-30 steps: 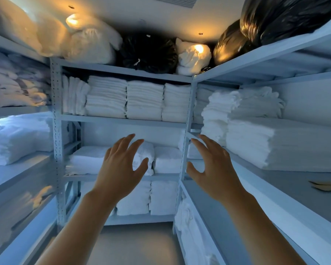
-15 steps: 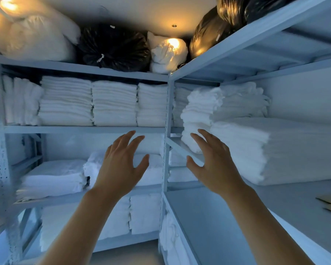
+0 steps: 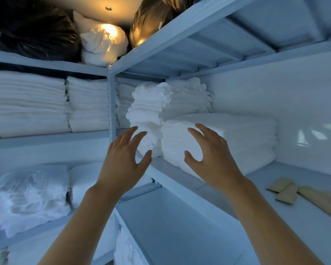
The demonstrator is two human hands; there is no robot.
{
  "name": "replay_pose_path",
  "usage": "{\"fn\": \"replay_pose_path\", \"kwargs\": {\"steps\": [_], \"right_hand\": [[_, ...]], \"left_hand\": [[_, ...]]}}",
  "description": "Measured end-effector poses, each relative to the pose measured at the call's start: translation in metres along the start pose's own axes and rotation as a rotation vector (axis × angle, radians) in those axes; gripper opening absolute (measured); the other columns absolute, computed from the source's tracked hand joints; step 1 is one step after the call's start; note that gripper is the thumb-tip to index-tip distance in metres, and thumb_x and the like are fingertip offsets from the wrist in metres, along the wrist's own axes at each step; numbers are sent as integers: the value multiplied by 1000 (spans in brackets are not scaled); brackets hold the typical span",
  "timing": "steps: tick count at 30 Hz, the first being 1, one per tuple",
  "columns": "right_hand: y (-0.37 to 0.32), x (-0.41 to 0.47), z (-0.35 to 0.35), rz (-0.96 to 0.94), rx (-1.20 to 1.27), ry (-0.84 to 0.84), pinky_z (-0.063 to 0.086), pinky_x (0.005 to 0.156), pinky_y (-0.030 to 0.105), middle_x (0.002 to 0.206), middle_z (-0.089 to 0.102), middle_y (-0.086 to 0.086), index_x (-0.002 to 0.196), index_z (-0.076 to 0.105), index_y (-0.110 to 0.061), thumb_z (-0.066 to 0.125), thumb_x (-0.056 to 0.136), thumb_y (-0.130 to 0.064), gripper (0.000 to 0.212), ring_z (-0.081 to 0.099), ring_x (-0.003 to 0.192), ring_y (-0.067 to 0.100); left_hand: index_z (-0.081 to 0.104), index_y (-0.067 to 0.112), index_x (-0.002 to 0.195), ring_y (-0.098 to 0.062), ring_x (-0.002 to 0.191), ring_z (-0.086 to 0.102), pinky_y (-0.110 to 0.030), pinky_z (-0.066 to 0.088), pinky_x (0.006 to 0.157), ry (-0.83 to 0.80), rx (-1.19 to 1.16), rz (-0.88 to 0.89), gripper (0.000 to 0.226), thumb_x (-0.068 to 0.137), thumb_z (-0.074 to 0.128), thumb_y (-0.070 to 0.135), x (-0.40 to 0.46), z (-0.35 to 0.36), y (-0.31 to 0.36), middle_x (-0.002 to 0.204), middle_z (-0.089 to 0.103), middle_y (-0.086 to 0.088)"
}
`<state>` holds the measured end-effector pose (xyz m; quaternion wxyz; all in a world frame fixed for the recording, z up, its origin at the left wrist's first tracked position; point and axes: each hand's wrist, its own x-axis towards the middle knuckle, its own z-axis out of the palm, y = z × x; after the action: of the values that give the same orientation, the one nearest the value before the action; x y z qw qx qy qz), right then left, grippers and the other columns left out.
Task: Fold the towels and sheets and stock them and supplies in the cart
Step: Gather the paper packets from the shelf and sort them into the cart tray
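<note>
Hands, left (image 3: 122,161) and right (image 3: 212,159), hover with fingers spread, empty, just before the tall stack of folded white sheets (image 3: 237,142).

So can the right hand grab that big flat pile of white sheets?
Probably yes. The right hand is open, right in front of the sheet pile, with nothing between them on the shelf.

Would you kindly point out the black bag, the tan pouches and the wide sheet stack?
black bag (image 3: 34,35), head view, its front.
tan pouches (image 3: 283,190), head view, middle pouch.
wide sheet stack (image 3: 243,138), head view, its side.
</note>
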<state>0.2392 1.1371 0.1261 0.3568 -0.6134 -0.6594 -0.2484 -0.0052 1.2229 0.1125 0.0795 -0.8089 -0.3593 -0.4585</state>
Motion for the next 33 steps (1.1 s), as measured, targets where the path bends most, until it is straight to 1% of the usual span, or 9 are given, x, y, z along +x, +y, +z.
{"fn": "replay_pose_path", "kwargs": {"steps": [5, 8, 10, 16, 20, 23, 26, 30, 33], "right_hand": [[45, 2, -23, 141, -174, 24, 25, 122, 48, 165, 32, 0, 153, 43, -21, 58, 95, -46, 65, 28, 151, 20], [66, -5, -47, 227, -303, 34, 27, 120, 51, 165, 33, 3, 154, 44, -19, 56, 94, -48, 68, 31, 151, 24], [76, -16, -61, 308, -382, 43, 27, 121, 51, 165, 32, 3, 154, 43, -20, 58, 94, -48, 67, 30, 151, 24], [83, -57, -103, 471, -520, 43, 24, 123, 49, 166, 29, -1, 155, 40, -23, 54, 94, -51, 68, 27, 152, 22], [80, -87, -133, 572, -638, 42, 22, 124, 46, 166, 27, -3, 156, 38, -27, 56, 96, -50, 67, 26, 152, 19], [70, -108, -154, 638, -702, 46, 24, 122, 46, 165, 30, 0, 155, 41, -25, 54, 94, -51, 67, 30, 150, 22], [62, -129, -174, 693, -762, 28, 26, 121, 47, 165, 31, 1, 154, 42, -23, 57, 96, -47, 65, 31, 149, 24], [60, -152, -201, 750, -826, 18, 26, 122, 47, 165, 30, 0, 155, 40, -25, 56, 97, -50, 65, 29, 150, 22], [66, -161, -219, 755, -849, 34, 27, 121, 47, 165, 31, 0, 154, 41, -25, 56, 97, -49, 64, 31, 150, 23]], "left_hand": [[50, 24, 150, -25, 148, 35, -49, 34, 119, -25, -185, 137, 59, 97, 49, 51, 56, 59, 25, 162, 39, -1], [51, 22, 148, -26, 147, 36, -49, 35, 118, -37, -299, 235, 55, 98, 55, 46, 82, 93, 54, 161, 40, -3], [52, 22, 147, -26, 146, 37, -49, 36, 117, -68, -406, 305, 53, 99, 58, 44, 92, 114, 76, 160, 41, -4], [54, 20, 145, -26, 145, 40, -47, 37, 117, -120, -606, 440, 55, 97, 53, 46, 95, 155, 126, 159, 43, -4], [50, 24, 148, -22, 148, 35, -44, 33, 120, -178, -746, 509, 55, 98, 51, 47, 86, 169, 164, 161, 39, 0], [49, 24, 149, -21, 149, 33, -43, 30, 121, -233, -806, 553, 55, 99, 50, 46, 78, 173, 195, 162, 37, 1], [50, 22, 149, -23, 149, 32, -44, 30, 121, -275, -861, 600, 59, 96, 48, 47, 68, 172, 224, 162, 37, 0], [50, 22, 150, -23, 149, 33, -46, 30, 121, -301, -918, 649, 61, 95, 46, 49, 62, 167, 259, 163, 37, 0], [51, 22, 149, -24, 149, 33, -45, 30, 121, -281, -930, 679, 55, 99, 52, 46, 64, 170, 279, 163, 37, -1]]}}
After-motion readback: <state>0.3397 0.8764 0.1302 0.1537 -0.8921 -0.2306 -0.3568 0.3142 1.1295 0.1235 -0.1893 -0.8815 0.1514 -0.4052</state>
